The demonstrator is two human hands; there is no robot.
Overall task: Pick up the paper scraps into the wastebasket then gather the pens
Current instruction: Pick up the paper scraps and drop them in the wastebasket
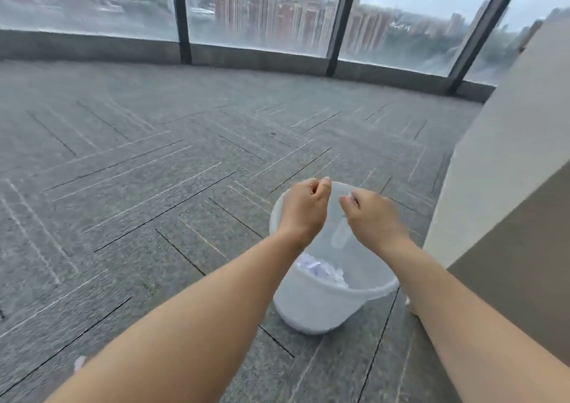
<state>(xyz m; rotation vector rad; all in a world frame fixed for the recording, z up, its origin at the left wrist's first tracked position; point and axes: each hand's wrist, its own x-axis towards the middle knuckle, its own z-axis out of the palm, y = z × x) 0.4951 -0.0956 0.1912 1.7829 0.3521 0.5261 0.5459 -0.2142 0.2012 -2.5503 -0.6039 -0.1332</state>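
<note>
Hovering curled hands [336, 208] above wastebasket [311, 304]

A translucent white wastebasket [320, 307] is standing upright on the grey carpeted floor [138, 171], just beside a beige wall. White paper scraps [320, 270] are lying crumpled in a heap at its bottom. One more pale scrap [79, 364] is lying on the floor, well apart to the left.
</note>
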